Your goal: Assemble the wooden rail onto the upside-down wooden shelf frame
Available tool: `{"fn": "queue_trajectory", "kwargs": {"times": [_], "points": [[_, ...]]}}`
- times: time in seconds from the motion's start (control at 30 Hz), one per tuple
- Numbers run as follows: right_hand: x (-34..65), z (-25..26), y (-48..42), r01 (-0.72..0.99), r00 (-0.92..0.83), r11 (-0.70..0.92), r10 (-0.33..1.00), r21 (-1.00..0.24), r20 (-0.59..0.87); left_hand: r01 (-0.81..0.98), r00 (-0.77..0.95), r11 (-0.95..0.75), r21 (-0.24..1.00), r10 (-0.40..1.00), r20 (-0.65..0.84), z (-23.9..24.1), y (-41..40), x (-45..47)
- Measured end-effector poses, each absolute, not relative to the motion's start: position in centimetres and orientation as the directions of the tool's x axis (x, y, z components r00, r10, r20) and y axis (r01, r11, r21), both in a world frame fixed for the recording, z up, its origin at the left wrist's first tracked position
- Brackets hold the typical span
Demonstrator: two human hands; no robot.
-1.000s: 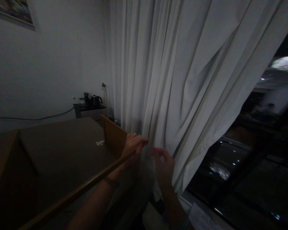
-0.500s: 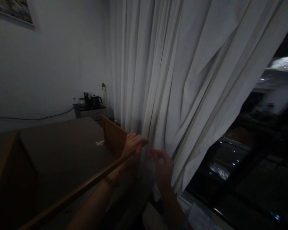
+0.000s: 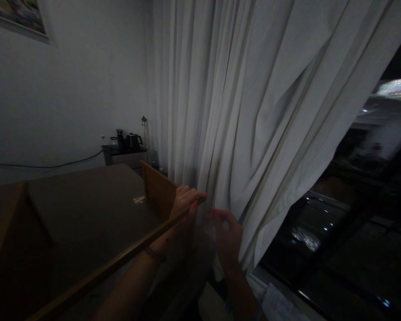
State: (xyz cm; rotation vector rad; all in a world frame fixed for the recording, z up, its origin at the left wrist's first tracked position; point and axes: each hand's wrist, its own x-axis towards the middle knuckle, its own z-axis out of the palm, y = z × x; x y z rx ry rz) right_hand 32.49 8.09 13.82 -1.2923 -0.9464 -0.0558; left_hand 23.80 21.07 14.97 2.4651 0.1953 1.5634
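My left hand (image 3: 186, 203) is closed in a pinch at the corner of a wooden-edged desk (image 3: 87, 209), gripping a thin sheer fabric (image 3: 205, 232) that hangs down between my hands. Just to its right, my right hand (image 3: 227, 232) has its fingers curled and pinched on the same sheer fabric. Both hands are right in front of a white curtain (image 3: 254, 111) that hangs in heavy folds. The room is dim, so what lies between the fingertips is hard to make out.
A dark window (image 3: 354, 214) with reflections shows to the right of the curtain. A small cabinet (image 3: 123, 156) with a kettle (image 3: 132, 140) stands at the back wall. A cable (image 3: 47, 166) runs along the wall. A picture (image 3: 16, 18) hangs at top left.
My right hand has shifted slightly left and down, its fingers curling closer to my left hand. The left hand has stayed in place.
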Motion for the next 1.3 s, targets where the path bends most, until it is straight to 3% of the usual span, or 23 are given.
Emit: {"fn": "queue_trajectory", "kwargs": {"times": [0.3, 0.4, 0.53, 0.63, 0.73, 0.87, 1.03, 1.13, 1.3], "points": [[32.9, 13.8, 8.8, 0.481, 0.67, 0.314, 0.471, -0.819, 0.574, 0.004, 0.409, -0.973, 0.23, 0.211, 0.888, 15.0, 21.1, 23.8], [33.1, 13.6, 9.0, 0.537, 0.666, 0.276, 0.442, -0.797, 0.601, 0.003, 0.409, -0.974, 0.228, 0.21, 0.888, 14.9, 21.3, 23.9], [33.6, 12.9, 9.0, 0.798, 0.506, 0.185, 0.314, -0.574, 0.804, 0.007, 0.436, -0.967, 0.254, 0.231, 0.869, 14.7, 21.4, 23.9], [33.7, 12.6, 8.8, 0.88, 0.352, 0.218, 0.3, -0.423, 0.887, -0.002, 0.423, -0.967, 0.255, 0.23, 0.876, 14.8, 21.3, 23.9], [33.6, 12.8, 8.6, 0.761, 0.447, 0.312, 0.384, -0.57, 0.808, -0.011, 0.403, -0.973, 0.232, 0.208, 0.891, 14.9, 21.2, 24.0], [33.2, 13.3, 8.7, 0.371, 0.609, 0.413, 0.568, -0.832, 0.554, 0.006, 0.397, -0.974, 0.227, 0.21, 0.893, 15.2, 20.8, 23.8], [32.5, 12.8, 9.4, 0.041, 0.613, 0.461, 0.689, -0.887, 0.387, 0.009, 0.415, -0.971, 0.237, 0.22, 0.883, 15.7, 20.3, 23.4], [32.3, 12.4, 9.6, -0.021, 0.65, 0.454, 0.683, -0.891, 0.332, -0.002, 0.411, -0.977, 0.215, 0.195, 0.89, 15.6, 20.5, 23.5], [32.1, 12.7, 9.2, 0.065, 0.683, 0.421, 0.642, -0.905, 0.348, -0.005, 0.401, -0.971, 0.24, 0.217, 0.89, 15.1, 20.9, 23.8]]}}
